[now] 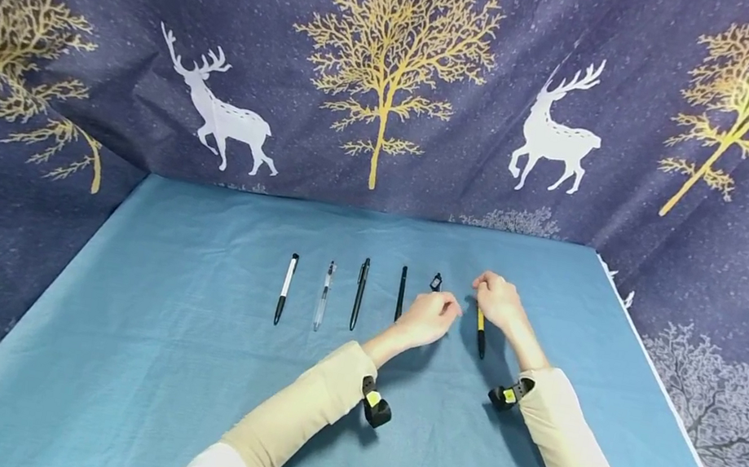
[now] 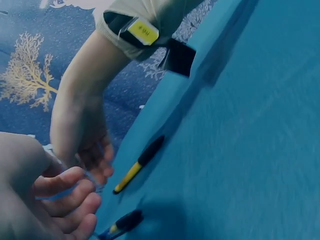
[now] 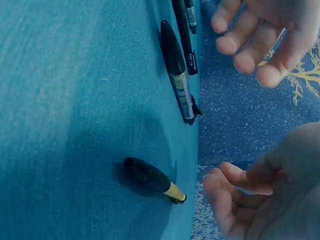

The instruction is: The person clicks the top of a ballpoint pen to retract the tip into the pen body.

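My right hand hovers over the far end of a yellow and black pen, its fingers loosely curled and holding nothing. In the right wrist view this pen lies on the cloth, apart from the fingertips. To its left, my left hand hangs over a pen with a black grip and a clear, labelled barrel. In the head view that hand hides most of this pen, leaving its far end showing. The left fingers are relaxed, with nothing between them.
Further left lie a slim black pen, a thicker black pen, a clear pen and a white and black pen, roughly parallel. Blue cloth covers the table. A dark printed curtain hangs behind it.
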Demonstrator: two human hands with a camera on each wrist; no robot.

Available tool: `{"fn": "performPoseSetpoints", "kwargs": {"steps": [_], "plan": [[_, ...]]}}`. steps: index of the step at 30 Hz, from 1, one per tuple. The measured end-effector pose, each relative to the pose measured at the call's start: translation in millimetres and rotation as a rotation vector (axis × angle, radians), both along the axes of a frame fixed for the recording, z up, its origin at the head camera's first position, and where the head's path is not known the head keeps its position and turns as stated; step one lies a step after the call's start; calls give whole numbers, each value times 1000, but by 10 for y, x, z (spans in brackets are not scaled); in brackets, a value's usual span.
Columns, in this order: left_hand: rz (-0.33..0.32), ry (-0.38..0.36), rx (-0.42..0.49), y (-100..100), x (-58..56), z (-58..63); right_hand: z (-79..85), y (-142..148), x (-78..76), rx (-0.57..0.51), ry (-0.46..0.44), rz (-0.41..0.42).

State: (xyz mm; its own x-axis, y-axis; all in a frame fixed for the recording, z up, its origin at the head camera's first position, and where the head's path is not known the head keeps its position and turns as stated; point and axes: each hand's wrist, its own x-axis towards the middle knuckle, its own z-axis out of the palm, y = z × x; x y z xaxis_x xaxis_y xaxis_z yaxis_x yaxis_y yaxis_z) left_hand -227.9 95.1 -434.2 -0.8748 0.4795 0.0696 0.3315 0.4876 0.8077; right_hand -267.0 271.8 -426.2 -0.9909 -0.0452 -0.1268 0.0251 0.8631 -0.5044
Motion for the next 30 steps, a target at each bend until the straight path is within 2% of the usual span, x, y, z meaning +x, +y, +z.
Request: {"fn": "performPoseSetpoints", "kwargs": {"steps": [2, 7, 11, 15, 24, 30], "plan": [[-4, 28, -23, -68, -7, 6, 21, -4, 25, 2, -15, 15], [37, 115, -114, -204, -53, 21, 57, -12, 58, 23, -36, 48], [34, 150, -173, -310, -70, 59, 63, -22, 78, 34, -35, 53], [31, 163, -195, -445, -69, 80, 41, -26, 98, 28, -19, 76], [163, 194, -282, -744, -131, 36, -23, -4, 178, 29, 36, 161], [189, 213, -298, -938, -179, 16, -33, -1, 207, 51, 118, 191]]}}
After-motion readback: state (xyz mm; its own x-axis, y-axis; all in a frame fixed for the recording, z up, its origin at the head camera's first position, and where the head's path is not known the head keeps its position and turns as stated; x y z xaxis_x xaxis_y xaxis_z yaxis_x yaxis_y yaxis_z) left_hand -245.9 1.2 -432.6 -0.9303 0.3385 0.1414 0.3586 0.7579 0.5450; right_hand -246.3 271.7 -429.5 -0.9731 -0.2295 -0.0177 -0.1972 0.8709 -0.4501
